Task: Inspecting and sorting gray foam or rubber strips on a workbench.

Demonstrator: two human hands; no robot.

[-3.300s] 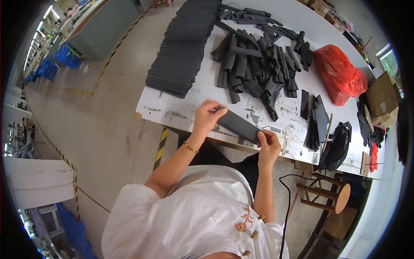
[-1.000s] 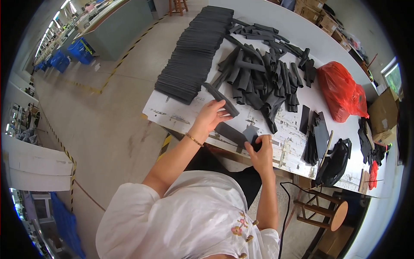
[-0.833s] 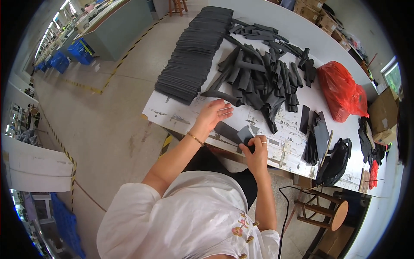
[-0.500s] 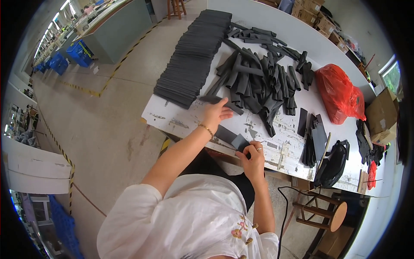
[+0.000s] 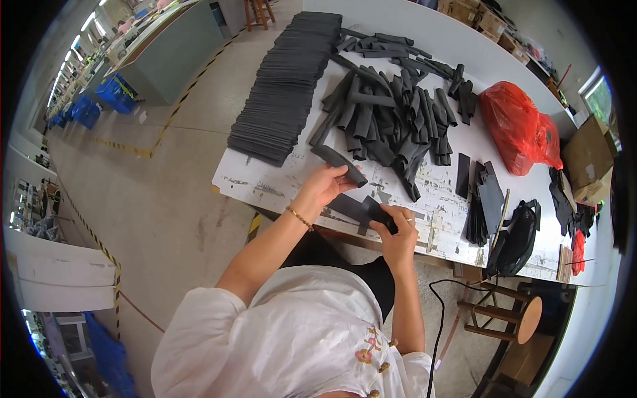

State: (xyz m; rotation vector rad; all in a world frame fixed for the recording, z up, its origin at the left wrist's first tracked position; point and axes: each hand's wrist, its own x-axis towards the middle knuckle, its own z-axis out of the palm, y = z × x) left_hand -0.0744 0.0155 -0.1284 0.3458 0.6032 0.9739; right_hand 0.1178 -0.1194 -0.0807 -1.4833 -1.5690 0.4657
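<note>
My left hand [image 5: 323, 187] is closed on a dark grey tube-shaped fabric piece [image 5: 340, 164], held above the near edge of the table. To its right, my right hand [image 5: 399, 233] pinches a dark, bent flat piece [image 5: 379, 213] between thumb and fingers. A flat dark strip [image 5: 346, 207] lies between the hands at the table edge, its right end partly covered by the piece in my right hand. Just beyond the hands is a loose heap of similar dark tubes [image 5: 378, 123].
A long neat stack of dark pieces [image 5: 282, 86] fills the table's left side. On the right are a bundle of flat dark strips [image 5: 479, 205], a red plastic bag [image 5: 514, 126] and a black bag [image 5: 512, 242]. A wooden stool [image 5: 529, 320] stands below the table [image 5: 249, 180].
My left hand has closed on a dark tube and brought it nearer. The piece in my right hand has tilted up and turned, and that hand has shifted slightly right.
</note>
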